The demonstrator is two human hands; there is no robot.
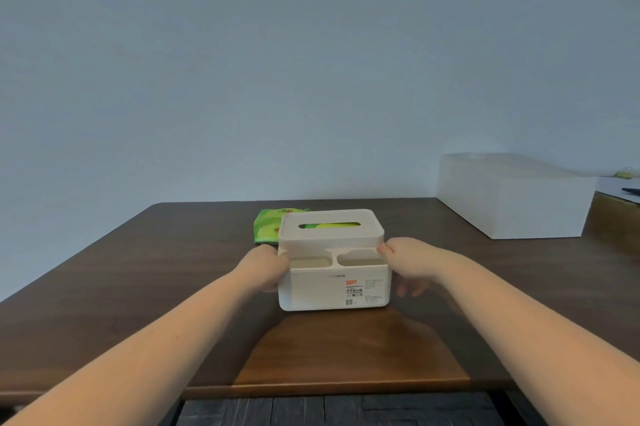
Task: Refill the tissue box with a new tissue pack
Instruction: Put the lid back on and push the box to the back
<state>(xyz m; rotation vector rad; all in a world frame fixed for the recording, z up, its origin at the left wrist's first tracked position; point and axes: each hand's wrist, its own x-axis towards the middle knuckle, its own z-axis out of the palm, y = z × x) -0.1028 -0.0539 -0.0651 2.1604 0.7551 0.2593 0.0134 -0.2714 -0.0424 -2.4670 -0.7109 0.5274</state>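
A white plastic tissue box [332, 290] stands on the dark wooden table [138, 287], with two open compartments at its front and a label on its near face. Its lid [330, 235] sits on top, and green shows through the slot. My left hand [266, 266] grips the box's left side and my right hand [408, 263] grips its right side. A green tissue pack [268, 226] lies on the table just behind the box, at its left, partly hidden by it.
A large white rectangular box [512, 197] rests at the table's far right. Beyond it is a lighter surface with a dark flat object [630, 192]. A plain wall stands behind the table. The table's near edge [346, 387] is close to me.
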